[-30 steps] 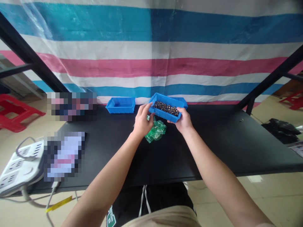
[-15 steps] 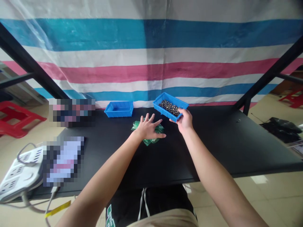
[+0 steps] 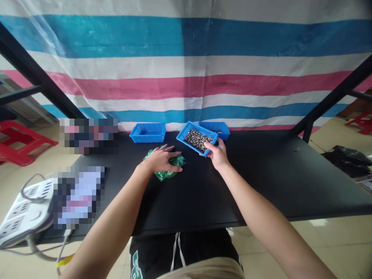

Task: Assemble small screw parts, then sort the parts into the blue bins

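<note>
My right hand [image 3: 218, 154] grips the near right corner of a blue plastic bin [image 3: 190, 144], thumb over its rim. Many small shiny metal pieces [image 3: 197, 140], too small to name, lie in that bin, which is tilted and seems raised off the table. My left hand [image 3: 162, 159] rests with fingers spread on some crumpled green plastic bags [image 3: 164, 174], covering part of them. Behind the held bin stands a second blue bin [image 3: 223, 131], partly hidden, with some small shiny pieces in it. Another blue bin [image 3: 148, 133] stands at the back left, and no contents show in it.
The black table [image 3: 261, 182] has a tiny metal piece [image 3: 296, 149] on its right side. At the left lie a white power strip [image 3: 27, 209] with cables and a blurred-out flat object [image 3: 80, 197]. A striped sheet [image 3: 130, 85] hangs behind, between black metal posts [image 3: 328, 99].
My left hand has slid left together with the green bags. The held bin has come left and nearer, and the bin behind it now shows.
</note>
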Demonstrator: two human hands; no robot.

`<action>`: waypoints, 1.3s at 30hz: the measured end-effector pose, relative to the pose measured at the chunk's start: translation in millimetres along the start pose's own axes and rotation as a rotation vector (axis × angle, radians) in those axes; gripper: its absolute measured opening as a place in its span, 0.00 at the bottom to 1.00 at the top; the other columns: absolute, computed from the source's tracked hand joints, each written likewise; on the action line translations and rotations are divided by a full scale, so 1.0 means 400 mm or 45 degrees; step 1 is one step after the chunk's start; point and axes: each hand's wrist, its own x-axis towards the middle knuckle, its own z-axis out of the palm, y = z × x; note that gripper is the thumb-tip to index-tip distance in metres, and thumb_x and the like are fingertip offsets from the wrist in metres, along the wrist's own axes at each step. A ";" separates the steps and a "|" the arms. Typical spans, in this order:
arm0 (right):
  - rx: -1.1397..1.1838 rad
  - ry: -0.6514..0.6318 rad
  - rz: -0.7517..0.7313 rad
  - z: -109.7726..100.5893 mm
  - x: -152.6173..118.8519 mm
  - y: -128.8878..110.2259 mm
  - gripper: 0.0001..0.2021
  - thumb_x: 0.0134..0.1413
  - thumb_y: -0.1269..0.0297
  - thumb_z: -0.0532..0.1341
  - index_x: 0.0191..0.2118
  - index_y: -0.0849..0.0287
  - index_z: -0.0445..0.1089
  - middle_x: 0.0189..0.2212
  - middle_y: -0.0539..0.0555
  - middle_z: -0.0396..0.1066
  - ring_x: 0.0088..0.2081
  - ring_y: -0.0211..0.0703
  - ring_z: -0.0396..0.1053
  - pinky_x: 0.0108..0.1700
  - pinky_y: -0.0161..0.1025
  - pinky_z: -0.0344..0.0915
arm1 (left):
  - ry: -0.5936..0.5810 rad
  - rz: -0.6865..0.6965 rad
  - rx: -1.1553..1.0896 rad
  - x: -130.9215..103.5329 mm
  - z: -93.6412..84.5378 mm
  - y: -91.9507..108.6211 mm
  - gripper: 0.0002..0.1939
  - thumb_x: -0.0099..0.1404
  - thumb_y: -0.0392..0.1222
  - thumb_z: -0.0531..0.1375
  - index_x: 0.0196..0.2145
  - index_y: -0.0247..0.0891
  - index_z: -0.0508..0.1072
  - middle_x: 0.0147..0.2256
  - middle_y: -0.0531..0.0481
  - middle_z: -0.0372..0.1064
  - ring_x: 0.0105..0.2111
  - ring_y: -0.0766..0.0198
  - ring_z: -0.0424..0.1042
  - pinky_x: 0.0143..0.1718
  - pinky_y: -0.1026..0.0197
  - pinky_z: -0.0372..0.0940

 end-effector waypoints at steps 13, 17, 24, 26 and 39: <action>-0.179 -0.069 -0.144 -0.004 0.002 0.054 0.38 0.31 0.59 0.75 0.49 0.54 0.58 0.40 0.53 0.74 0.41 0.50 0.75 0.46 0.53 0.72 | 0.132 -0.078 -0.007 -0.027 -0.010 0.001 0.43 0.47 0.78 0.57 0.54 0.51 0.73 0.58 0.43 0.66 0.57 0.43 0.64 0.61 0.39 0.49; -0.205 -0.110 -0.187 0.000 -0.006 0.056 0.39 0.30 0.60 0.75 0.50 0.53 0.56 0.40 0.53 0.74 0.41 0.50 0.75 0.46 0.52 0.73 | 0.283 -0.018 -0.029 -0.028 -0.016 0.018 0.35 0.56 0.75 0.52 0.42 0.45 0.80 0.49 0.44 0.73 0.50 0.49 0.71 0.55 0.48 0.59; -0.248 -0.149 -0.183 0.012 -0.026 0.053 0.40 0.30 0.60 0.75 0.50 0.53 0.54 0.40 0.52 0.73 0.40 0.48 0.75 0.45 0.49 0.73 | 0.303 -0.045 0.008 -0.015 -0.009 0.027 0.25 0.59 0.66 0.56 0.35 0.41 0.78 0.40 0.46 0.74 0.40 0.54 0.73 0.42 0.56 0.64; -0.274 -0.169 -0.192 0.011 -0.028 0.053 0.40 0.30 0.60 0.75 0.50 0.53 0.54 0.40 0.52 0.73 0.40 0.48 0.75 0.44 0.48 0.73 | 0.301 -0.041 0.004 -0.013 -0.004 0.023 0.25 0.58 0.65 0.57 0.36 0.41 0.77 0.40 0.46 0.73 0.39 0.54 0.73 0.40 0.56 0.65; -0.419 -0.261 -0.298 -0.011 -0.014 0.074 0.39 0.29 0.62 0.75 0.49 0.51 0.54 0.40 0.50 0.72 0.39 0.48 0.75 0.42 0.46 0.72 | 0.311 -0.041 -0.019 -0.014 0.009 0.027 0.25 0.56 0.60 0.59 0.44 0.40 0.71 0.43 0.44 0.69 0.43 0.49 0.71 0.46 0.50 0.64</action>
